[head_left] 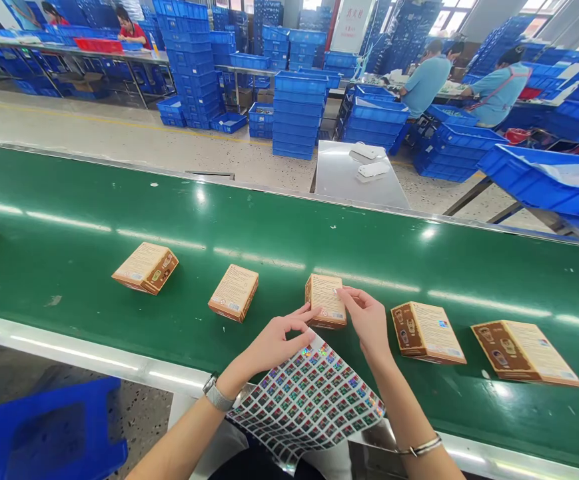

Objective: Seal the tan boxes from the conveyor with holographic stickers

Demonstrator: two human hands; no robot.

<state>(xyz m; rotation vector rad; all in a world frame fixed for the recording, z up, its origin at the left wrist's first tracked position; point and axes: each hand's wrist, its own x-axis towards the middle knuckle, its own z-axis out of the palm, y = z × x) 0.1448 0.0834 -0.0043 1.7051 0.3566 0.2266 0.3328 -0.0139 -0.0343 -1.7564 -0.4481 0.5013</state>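
Note:
My left hand (280,340) pinches the corner of a sheet of shiny square stickers (319,387) that hangs over the belt's near edge. Its outstretched fingers rest on a small brown and cream box (326,300). At that box's upper right, my right hand (366,317) has thumb and forefinger pressed together on a small sticker (338,291), partly hidden by the fingertips. To the right lie two more boxes, a nearer one (429,330) and a farther one (526,350), each with a small shiny sticker on its cream face. On the left, a box (234,292) shows no such sticker.
The boxes lie on a green conveyor belt (169,200) with metal edges. More boxes sit left, one box (146,267) tilted. Beyond stand a metal table (354,177) and stacked blue crates (296,117). Several people work farther back. A blue plastic stool (44,427) is lower left.

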